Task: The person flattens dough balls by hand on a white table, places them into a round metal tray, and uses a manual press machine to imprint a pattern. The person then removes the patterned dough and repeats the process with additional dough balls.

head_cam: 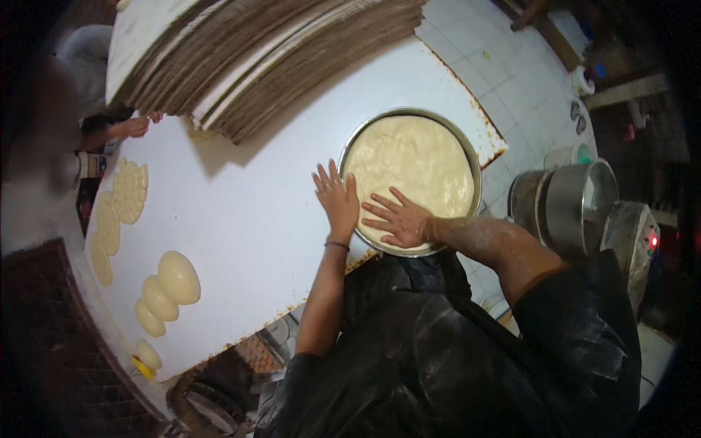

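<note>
A sheet of pale dough (pixel 413 164) fills a round metal pan (pixel 477 189) at the table's near right edge. My right hand (pixel 402 222) lies flat on the lower left part of the dough, its fingers spread and pointing left. Against the pan's left rim rests my left hand (pixel 335 200), fingers apart, with the thumb at the rim. It holds nothing, and a dark band circles its wrist. The dough's surface looks smooth and slightly dented, and it reaches nearly to the pan wall.
A tall stack of boards (pixel 263 71) stands at the table's back. Dough balls (pixel 179 277) and flattened, scored dough pieces (pixel 130 191) lie on the white table (pixel 252 219) at left. Another person's hand (pixel 136 127) is at the far left edge. Large metal pots (pixel 567 205) stand on the right.
</note>
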Available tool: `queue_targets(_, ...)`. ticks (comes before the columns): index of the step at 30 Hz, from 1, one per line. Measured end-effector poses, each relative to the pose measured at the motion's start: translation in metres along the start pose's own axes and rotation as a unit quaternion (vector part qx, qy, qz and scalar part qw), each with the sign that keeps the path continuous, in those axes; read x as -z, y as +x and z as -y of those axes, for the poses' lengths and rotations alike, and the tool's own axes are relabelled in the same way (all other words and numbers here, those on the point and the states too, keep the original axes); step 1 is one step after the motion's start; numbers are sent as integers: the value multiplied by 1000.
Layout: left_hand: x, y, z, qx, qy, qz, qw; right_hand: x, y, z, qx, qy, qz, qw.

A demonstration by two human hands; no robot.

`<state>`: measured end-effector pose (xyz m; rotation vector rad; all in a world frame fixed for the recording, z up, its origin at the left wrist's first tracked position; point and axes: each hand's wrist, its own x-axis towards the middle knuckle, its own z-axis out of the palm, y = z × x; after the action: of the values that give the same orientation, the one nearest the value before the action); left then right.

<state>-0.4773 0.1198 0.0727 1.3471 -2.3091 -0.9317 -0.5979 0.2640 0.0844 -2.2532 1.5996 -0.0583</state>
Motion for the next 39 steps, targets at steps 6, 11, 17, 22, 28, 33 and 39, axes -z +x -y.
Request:
queue_targets(6, -13, -7, 22, -13, -136, -71, 988, 10, 17, 15, -19, 40, -45, 998)
queue_targets(11, -17, -3, 21, -14, -105, -56, 993, -7, 36, 8, -58, -17, -17, 998)
queue_targets(17, -4, -4, -7, -100, 74, -40, 991, 2, 40, 7, -87, 41, -25, 995)
queue_targets(22, -24, 50, -47, -311, 53, 182, 931, 1, 48, -2, -293, -26, -65, 954)
queue_targets(28, -41, 91, -48, -341, 205, 142, 906, -7, 48, 1, -303, 107, -195, 927)
queue_targets(33, -24, 78, -64, -242, 204, 319, 893, 14, 31, -16, -311, 94, -178, 929)
queue_targets(39, -54, 91, -68, -423, 262, 258, 828, 13, 6, -90, -363, 10, -204, 909)
